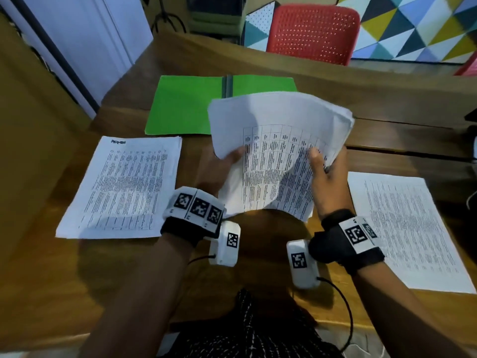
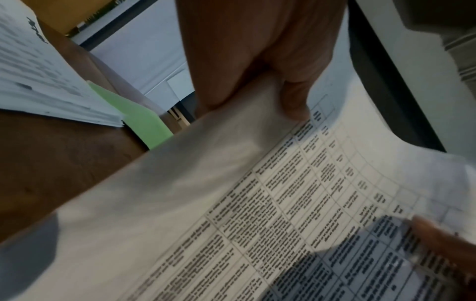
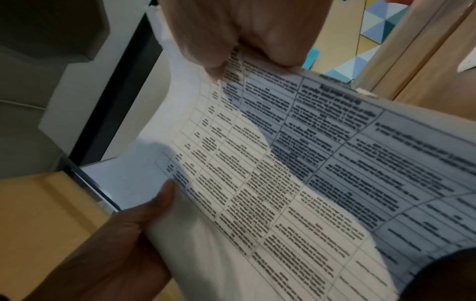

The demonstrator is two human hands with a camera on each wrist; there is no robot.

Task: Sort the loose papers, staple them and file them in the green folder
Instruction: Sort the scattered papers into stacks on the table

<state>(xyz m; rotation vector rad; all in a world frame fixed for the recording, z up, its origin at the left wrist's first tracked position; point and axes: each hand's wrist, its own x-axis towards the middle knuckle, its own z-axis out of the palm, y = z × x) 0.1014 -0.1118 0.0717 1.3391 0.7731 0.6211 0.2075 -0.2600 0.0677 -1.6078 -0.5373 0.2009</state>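
Observation:
Both hands hold a sheaf of printed papers point(image 1: 278, 156) up over the middle of the wooden desk point(image 1: 387, 140). My left hand point(image 1: 227, 161) grips its left edge, thumb on the printed table, as the left wrist view shows at the thumb point(image 2: 293, 101). My right hand point(image 1: 325, 166) pinches the right edge, thumb on top point(image 3: 206, 51). The sheets' top bends back away from me. An open green folder point(image 1: 180, 107) lies flat behind them. One paper pile point(image 1: 124, 187) lies at the left, another point(image 1: 410, 228) at the right. No stapler shows.
A red perforated chair point(image 1: 312, 32) stands beyond the desk's raised back edge. A colourful triangle-patterned wall panel point(image 1: 423, 24) is at the far right. Wrist camera units with cables hang under both forearms near the desk's front edge.

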